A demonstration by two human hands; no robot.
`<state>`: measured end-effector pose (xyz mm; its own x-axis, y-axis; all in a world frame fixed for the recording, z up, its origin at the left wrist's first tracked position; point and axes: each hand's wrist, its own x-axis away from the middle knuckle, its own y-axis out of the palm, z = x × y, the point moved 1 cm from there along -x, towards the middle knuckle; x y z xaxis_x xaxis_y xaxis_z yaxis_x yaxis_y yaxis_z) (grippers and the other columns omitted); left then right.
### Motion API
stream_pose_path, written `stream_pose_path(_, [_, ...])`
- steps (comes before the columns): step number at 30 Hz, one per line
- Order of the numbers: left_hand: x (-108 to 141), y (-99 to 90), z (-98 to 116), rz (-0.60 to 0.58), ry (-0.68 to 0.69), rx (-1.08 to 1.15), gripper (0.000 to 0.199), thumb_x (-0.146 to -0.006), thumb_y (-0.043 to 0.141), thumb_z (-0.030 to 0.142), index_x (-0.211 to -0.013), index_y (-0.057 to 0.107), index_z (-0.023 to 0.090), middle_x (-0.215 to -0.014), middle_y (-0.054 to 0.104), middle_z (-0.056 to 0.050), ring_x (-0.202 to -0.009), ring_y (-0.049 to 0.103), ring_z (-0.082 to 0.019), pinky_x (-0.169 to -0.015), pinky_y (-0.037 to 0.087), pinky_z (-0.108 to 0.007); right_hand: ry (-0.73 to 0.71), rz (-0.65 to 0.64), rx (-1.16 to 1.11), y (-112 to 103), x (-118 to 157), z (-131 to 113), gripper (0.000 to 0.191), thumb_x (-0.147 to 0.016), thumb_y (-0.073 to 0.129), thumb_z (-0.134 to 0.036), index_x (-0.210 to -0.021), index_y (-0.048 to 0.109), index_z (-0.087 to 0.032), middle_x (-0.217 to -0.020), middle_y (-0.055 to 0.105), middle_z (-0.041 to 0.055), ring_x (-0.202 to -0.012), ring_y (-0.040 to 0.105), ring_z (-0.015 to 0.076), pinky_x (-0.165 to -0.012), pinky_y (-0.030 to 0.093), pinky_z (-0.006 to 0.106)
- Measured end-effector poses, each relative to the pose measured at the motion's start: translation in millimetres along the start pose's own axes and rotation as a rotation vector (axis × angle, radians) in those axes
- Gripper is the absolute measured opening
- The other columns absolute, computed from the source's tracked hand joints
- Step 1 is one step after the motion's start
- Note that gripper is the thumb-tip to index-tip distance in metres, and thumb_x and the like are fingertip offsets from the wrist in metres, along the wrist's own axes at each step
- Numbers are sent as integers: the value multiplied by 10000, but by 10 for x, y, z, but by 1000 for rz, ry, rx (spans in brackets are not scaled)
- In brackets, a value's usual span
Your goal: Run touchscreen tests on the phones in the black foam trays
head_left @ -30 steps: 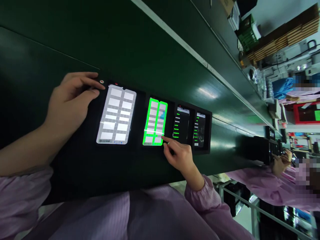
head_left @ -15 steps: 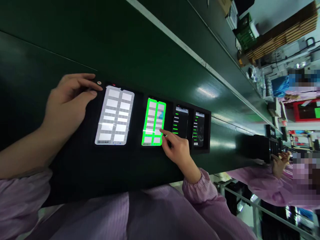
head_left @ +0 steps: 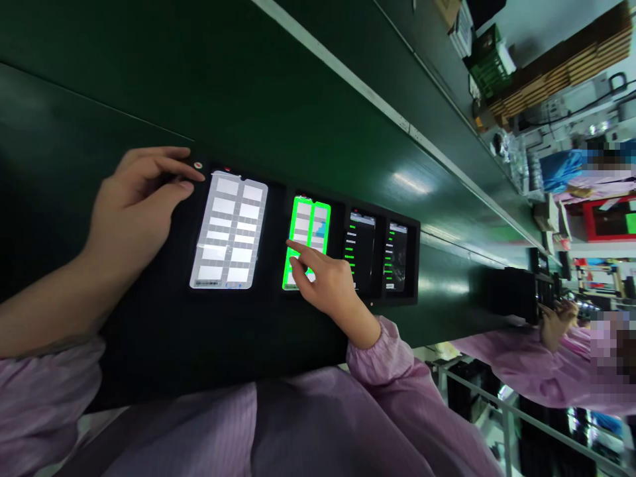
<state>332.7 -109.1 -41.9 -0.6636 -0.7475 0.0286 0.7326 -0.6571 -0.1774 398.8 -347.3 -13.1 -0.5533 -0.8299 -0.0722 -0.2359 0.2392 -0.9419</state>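
Note:
A black tray point(head_left: 276, 271) holds several smartphones side by side. My left hand point(head_left: 144, 199) rests at the tray's left end, its fingers stretched out and holding nothing, beside the phone with a white grid on its screen point(head_left: 228, 232). My right hand point(head_left: 325, 275) reaches over the second phone point(head_left: 301, 225), whose grid is largely traced in bright green. Its index fingertip is at that screen's left edge, thumb apart from it, with nothing held. The hand covers the lower right of this screen. Two phones with dark screens point(head_left: 365, 242) showing green and white lines of text lie to the right.
The tray lies on a long dark green bench point(head_left: 318, 119) with a pale strip point(head_left: 348, 73) along it. At the right, a co-worker's hands point(head_left: 556, 321) are beside black equipment point(head_left: 511, 295). A green crate point(head_left: 489, 63) and stacked cardboard point(head_left: 561, 66) stand at the far side.
My right hand has moved left across the second phone, from its right side to its left edge. My left hand has stayed in place.

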Motion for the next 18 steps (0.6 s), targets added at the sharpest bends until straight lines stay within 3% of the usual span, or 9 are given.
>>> stream_pose_path(7, [12, 5, 63, -16, -61, -20, 165, -691, 622, 275, -816, 691, 193, -1252, 659, -29, -1340, 543, -271, -1316, 239, -544, 36, 106, -48, -151, 91, 136, 293, -1051, 468, -258, -1124, 738, -169, -869, 821, 14, -675, 724, 95, -565, 474, 211])
stream_pose_path(14, [14, 13, 27, -16, -26, -18, 173, -714, 620, 249, -854, 700, 189, -1272, 657, -22, -1331, 547, -244, -1308, 263, -517, 111, 177, -19, -296, 189, 258, 244, -999, 526, -190, -816, 686, -202, -1001, 836, 43, -515, 612, 75, -497, 442, 214])
stream_pose_path(18, [1, 4, 25, -11, -20, -17, 184, -704, 622, 261, -855, 699, 190, -1275, 657, -30, -1321, 556, -246, -1302, 266, -520, 104, 211, -15, -293, 143, 285, 214, -994, 534, -185, -853, 695, -193, -988, 835, 55, -558, 650, 87, -510, 448, 214])
